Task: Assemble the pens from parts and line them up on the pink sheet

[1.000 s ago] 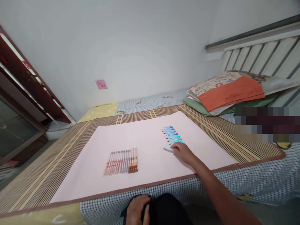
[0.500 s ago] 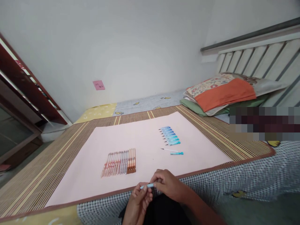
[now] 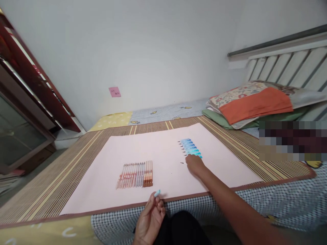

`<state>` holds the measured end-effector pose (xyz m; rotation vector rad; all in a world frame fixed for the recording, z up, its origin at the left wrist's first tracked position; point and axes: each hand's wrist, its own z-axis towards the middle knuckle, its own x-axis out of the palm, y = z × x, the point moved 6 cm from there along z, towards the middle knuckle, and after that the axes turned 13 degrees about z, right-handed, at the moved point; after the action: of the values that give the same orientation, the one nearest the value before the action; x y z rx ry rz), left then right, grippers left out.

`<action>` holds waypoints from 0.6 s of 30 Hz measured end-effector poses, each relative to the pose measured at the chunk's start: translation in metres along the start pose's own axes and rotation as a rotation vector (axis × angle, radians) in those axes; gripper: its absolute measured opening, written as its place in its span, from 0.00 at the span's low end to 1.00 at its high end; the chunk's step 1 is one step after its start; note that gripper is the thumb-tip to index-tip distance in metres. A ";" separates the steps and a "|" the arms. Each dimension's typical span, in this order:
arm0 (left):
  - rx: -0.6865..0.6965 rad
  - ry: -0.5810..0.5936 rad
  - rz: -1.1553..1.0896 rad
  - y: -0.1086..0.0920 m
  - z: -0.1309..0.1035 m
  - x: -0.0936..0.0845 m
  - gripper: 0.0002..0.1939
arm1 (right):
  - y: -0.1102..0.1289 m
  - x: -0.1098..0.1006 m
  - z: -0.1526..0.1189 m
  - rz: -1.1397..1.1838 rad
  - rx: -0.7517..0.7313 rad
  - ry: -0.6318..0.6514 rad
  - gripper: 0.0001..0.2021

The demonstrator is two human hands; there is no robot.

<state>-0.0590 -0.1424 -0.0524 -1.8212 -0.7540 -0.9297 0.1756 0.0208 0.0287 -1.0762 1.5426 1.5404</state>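
Near the front edge of the pink sheet point(image 3: 97, 177), my left hand point(image 3: 151, 216) pinches a short light-blue pen part point(image 3: 157, 193) between thumb and finger. My right hand point(image 3: 195, 165) reaches over the sheet just below a column of blue and turquoise pens point(image 3: 189, 146). Its fingers are curled down over the spot by a thin white refill point(image 3: 183, 163) with a dark tip; what they hold, if anything, is hidden. Left of it lies a row of several pens with clear barrels point(image 3: 131, 175), beside several brown-ended pens point(image 3: 148, 173).
The sheet lies on a striped mat point(image 3: 230, 149) over a checked bedcover point(image 3: 255, 204). Pillows with an orange band point(image 3: 258, 105) are stacked at the back right by a white slatted headboard point(image 3: 288, 68). A pink note point(image 3: 114, 92) is on the wall.
My right hand has left my left hand and moved forward to the loose refill by the blue pens. The light-blue part stays in my left hand, now tilted upward. The view has shifted slightly.
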 end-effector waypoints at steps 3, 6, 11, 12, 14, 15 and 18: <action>-0.004 -0.002 0.048 0.000 0.002 -0.002 0.04 | 0.010 0.007 0.004 -0.051 -0.024 0.017 0.11; 0.007 0.007 0.090 -0.001 0.004 -0.002 0.03 | 0.018 0.002 0.006 -0.029 -0.075 0.002 0.05; 0.020 -0.026 0.091 0.000 0.005 -0.002 0.03 | 0.041 -0.024 -0.014 0.141 -0.213 -0.046 0.10; 0.018 -0.033 0.087 0.000 0.004 -0.001 0.03 | 0.047 -0.028 -0.023 0.197 -0.252 -0.052 0.10; 0.018 -0.042 0.078 0.000 0.004 0.001 0.04 | 0.062 -0.034 -0.046 0.478 -0.373 -0.049 0.09; 0.018 -0.043 0.075 0.000 0.004 0.002 0.04 | 0.068 -0.036 -0.059 0.672 -0.424 -0.023 0.08; 0.017 -0.038 0.075 0.000 0.002 0.004 0.05 | 0.076 -0.032 -0.094 0.945 -0.398 0.019 0.08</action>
<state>-0.0558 -0.1398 -0.0495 -1.8441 -0.7103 -0.8404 0.1275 -0.0740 0.0947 -0.5337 1.9346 2.5460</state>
